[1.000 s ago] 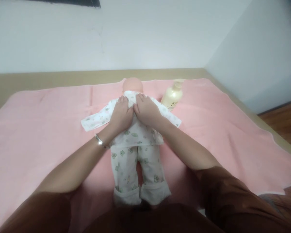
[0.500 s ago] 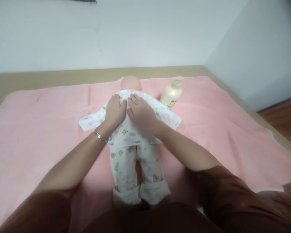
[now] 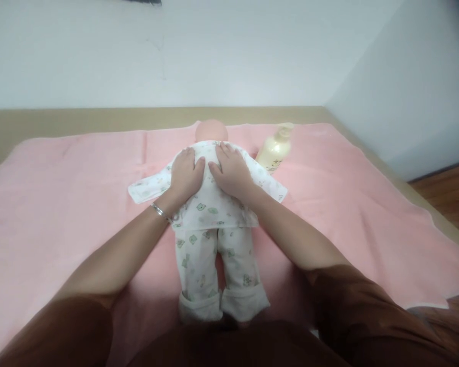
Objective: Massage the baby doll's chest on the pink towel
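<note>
A baby doll (image 3: 211,131) lies stretched out with its bald head toward the wall and its legs toward me. It wears a white printed top (image 3: 214,214) with long sleeves and matching trousers (image 3: 235,257) with turned-up cuffs. My left hand (image 3: 187,173) rests flat on the upper left of the top, fingers extended and thumb toward the middle. On the upper right, my right hand (image 3: 231,171) lies flat in the same way, its thumb pointing at the other. A strip of the top shows between the two thumbs. The doll's face is hidden.
Under the doll spreads a pink blanket (image 3: 72,204) on a tan surface (image 3: 99,121). A cream pump bottle (image 3: 275,150) lies or leans right of the doll's shoulder. Behind stands a white wall (image 3: 233,56); wooden floor (image 3: 447,188) shows at right.
My right hand has shifted right across the doll's upper back, so the gap between the hands is wider. My left hand stays on the left side. The view has moved slightly.
</note>
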Demonstrator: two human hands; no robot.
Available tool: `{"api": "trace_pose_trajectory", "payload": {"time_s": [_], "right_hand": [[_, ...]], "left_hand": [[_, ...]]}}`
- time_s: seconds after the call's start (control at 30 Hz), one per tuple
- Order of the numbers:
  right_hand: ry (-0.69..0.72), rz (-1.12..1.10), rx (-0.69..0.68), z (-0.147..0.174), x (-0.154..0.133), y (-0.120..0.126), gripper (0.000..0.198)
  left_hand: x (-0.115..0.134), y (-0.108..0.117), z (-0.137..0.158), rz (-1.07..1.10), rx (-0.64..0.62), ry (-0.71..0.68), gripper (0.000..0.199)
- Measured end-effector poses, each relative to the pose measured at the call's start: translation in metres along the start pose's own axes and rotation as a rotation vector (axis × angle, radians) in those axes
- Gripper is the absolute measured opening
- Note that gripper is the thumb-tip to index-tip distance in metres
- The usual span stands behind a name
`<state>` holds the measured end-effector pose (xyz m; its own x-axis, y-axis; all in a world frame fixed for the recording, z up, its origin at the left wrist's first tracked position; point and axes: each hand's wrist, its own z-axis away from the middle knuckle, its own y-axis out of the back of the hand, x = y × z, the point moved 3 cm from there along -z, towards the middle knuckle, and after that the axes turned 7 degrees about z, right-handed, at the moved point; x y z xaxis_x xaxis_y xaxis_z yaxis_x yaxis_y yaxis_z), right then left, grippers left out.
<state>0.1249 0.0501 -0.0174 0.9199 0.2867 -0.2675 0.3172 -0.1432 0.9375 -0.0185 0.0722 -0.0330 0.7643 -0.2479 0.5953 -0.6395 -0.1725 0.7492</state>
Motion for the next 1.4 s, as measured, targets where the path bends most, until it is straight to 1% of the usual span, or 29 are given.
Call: {"api": "trace_pose_trajectory", "payload": {"time_s": [0.1,0.27,0.33,0.43,0.53,0.6,0.67,0.77,0.83,0.97,1.03,1.13,1.27,1.4], "right_hand": [[0.01,-0.01,0.0,0.0,0.0,-0.001,0.064],[0.005,-0.028,-0.019,0.0,0.001,-0.001,0.065],[0.002,-0.03,-0.022,0.0,0.0,-0.001,0.065],[-0.004,-0.032,-0.039,-0.001,0.0,0.0,0.065],[-0.009,-0.051,-0.076,-0.003,0.002,0.004,0.067],[-0.007,-0.066,-0.096,-0.006,0.006,0.006,0.068],[-0.005,-0.065,-0.106,-0.009,0.01,0.008,0.068],[-0.007,-0.025,-0.101,-0.01,0.013,0.008,0.067],[-0.01,0.022,-0.087,-0.009,0.011,0.007,0.066],[-0.015,0.185,-0.037,0.003,-0.004,0.01,0.06],[-0.013,0.28,-0.005,0.013,-0.014,0.013,0.058],[0.018,0.379,0.021,0.024,-0.026,0.017,0.055],[0.043,0.41,0.013,0.028,-0.03,0.018,0.053],[0.031,0.356,0.005,0.023,-0.025,0.018,0.055]], "left_hand": [[-0.001,0.0,0.0,0.003,-0.01,0.011,0.052],[-0.003,-0.002,0.0,0.016,0.007,-0.012,0.049],[-0.004,-0.002,0.0,0.004,0.003,-0.006,0.052],[-0.003,0.0,0.001,-0.041,-0.018,0.004,0.056],[0.006,0.004,0.006,-0.124,-0.046,-0.004,0.057],[0.015,0.005,0.012,-0.179,-0.07,-0.027,0.058],[0.025,0.006,0.02,-0.203,-0.093,-0.082,0.059],[0.036,0.004,0.029,-0.165,-0.102,-0.189,0.057],[0.036,0.004,0.028,-0.116,-0.115,-0.208,0.057],[0.022,0.002,0.017,-0.012,-0.161,-0.124,0.059],[0.016,0.002,0.012,0.033,-0.154,-0.065,0.061],[0.01,0.001,0.01,0.073,-0.109,0.01,0.062],[0.011,-0.001,0.012,0.117,-0.053,0.003,0.058],[0.013,-0.001,0.013,0.102,-0.067,0.028,0.062]]}}
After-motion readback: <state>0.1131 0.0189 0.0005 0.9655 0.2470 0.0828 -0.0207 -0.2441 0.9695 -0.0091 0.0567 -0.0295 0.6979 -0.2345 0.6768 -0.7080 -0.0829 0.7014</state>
